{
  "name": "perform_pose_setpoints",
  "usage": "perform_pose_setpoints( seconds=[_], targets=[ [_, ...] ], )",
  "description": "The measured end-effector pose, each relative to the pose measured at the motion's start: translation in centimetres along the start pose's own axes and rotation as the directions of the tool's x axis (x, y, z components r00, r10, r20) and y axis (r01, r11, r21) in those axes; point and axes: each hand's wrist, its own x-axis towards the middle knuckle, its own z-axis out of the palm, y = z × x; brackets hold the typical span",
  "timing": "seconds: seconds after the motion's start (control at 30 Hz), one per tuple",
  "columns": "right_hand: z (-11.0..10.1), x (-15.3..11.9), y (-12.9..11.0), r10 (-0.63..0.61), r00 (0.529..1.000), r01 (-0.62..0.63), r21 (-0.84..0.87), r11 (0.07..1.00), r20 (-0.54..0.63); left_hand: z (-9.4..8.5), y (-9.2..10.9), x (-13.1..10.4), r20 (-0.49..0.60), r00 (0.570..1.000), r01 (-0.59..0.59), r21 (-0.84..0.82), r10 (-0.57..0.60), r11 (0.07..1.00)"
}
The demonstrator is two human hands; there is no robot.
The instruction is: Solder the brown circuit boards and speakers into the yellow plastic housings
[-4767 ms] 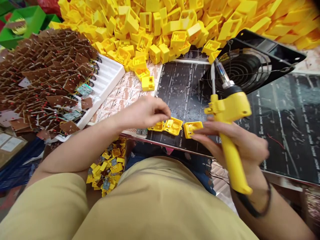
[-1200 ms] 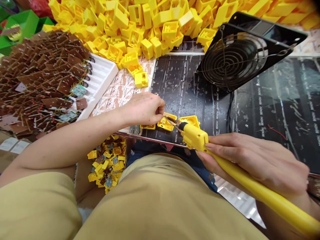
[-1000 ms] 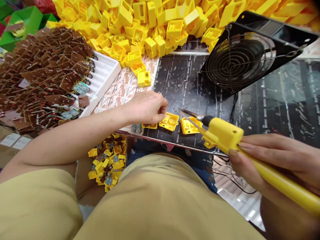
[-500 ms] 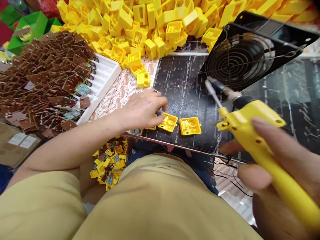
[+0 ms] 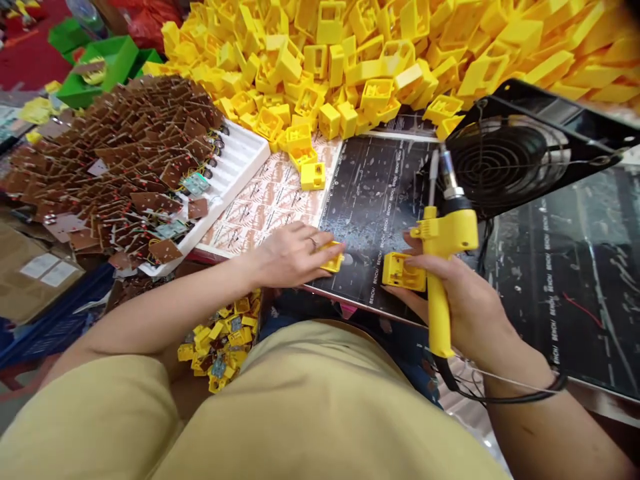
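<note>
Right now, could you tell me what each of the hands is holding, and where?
Right hand: soldering iron by its handle, fingertips on a yellow housing. Left hand: another yellow part, by its edge.

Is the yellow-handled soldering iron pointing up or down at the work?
Up. The right hand grips the yellow-handled soldering iron upright, metal tip toward the black fan, clear of the small yellow plastic housing under the fingers.

Yellow plastic soldering iron (image 5: 440, 267), heap of yellow plastic housings (image 5: 380, 53) along the top, brown circuit boards (image 5: 115, 160) left, green plastic bins (image 5: 107, 63) upper left, black scratched mat (image 5: 370, 187) centre
</note>
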Motion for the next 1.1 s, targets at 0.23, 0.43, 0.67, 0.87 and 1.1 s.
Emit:
perform_pose_setpoints(
  seconds=[0.23, 0.43, 0.67, 0.87, 1.1],
  targets=[
    [1.4, 0.4, -0.1, -0.016, 0.997, 0.012, -0.054, 0.998, -0.078, -0.1, -7.0, 3.6, 0.089, 0.855, 0.508, 0.052, -0.51, 0.86],
    [2.0, 0.4, -0.1, -0.014, 0.994, 0.008, -0.059, 0.998, -0.112, 1.7, -8.5, 8.4, 0.428, 0.763, 0.562, -0.069, -0.485, 0.824],
    [2.1, -0.5, 0.4, 0.029, 0.984, -0.031, -0.011, 0.999, -0.178, -0.1, -2.6, 6.9, 0.246, 0.944, 0.331, -0.686, -0.221, 0.648],
    [1.9, -0.4, 0.4, 0.006, 0.99, -0.014, -0.057, 0.998, -0.141, -1.1, -1.5, 2.9, 0.333, 0.935, 0.219, -0.262, -0.125, 0.94],
    [1.8, 0.0, -0.7, -0.024, 0.996, 0.02, -0.048, 0.999, -0.089, -0.4, 1.0, 2.4, 0.277, 0.945, 0.237, -0.223, -0.172, 0.946]
  ],
)
